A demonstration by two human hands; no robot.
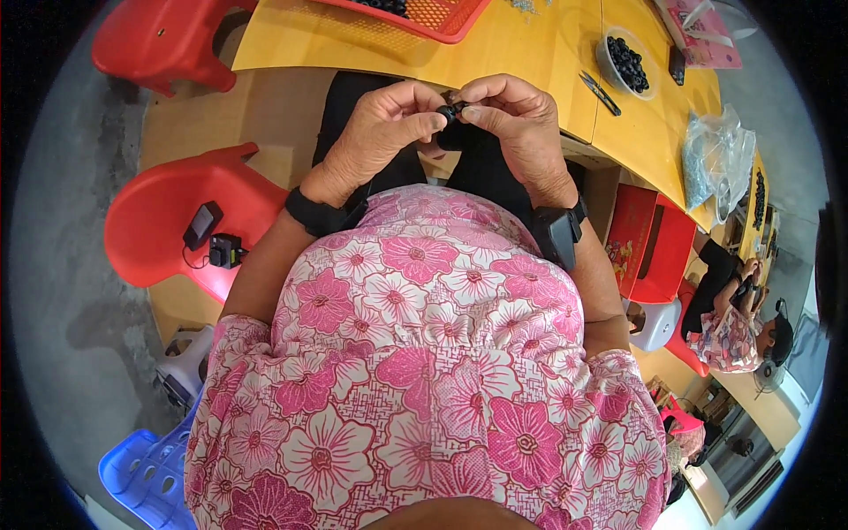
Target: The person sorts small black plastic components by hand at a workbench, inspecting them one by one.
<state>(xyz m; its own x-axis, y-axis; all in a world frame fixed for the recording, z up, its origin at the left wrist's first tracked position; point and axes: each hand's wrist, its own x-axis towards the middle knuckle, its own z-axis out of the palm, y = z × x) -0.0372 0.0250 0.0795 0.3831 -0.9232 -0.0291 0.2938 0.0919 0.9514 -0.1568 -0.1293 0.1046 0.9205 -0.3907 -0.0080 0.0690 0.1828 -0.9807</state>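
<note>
Small black parts point(451, 113) are pinched between my two hands, just off the table's near edge and above my lap. My left hand point(393, 124) grips the left side with thumb and forefinger. From the right, my right hand point(517, 119) pinches the other side the same way. The parts look round and dark; fingertips cover much of them, so their exact kind is hidden. A clear round tub point(649, 84) on the table to the right holds many small black pieces point(625, 64). Beside it lies a pair of black thread snips point(601, 94).
A red plastic basket point(442, 31) with black pieces sits on the yellow table point(539, 53). At right lies a clear plastic bag point(717, 155), with a red box point(649, 243) below. Red chairs point(168, 216) stand at left, one bearing small black devices point(225, 251). Another person point(729, 331) sits further right.
</note>
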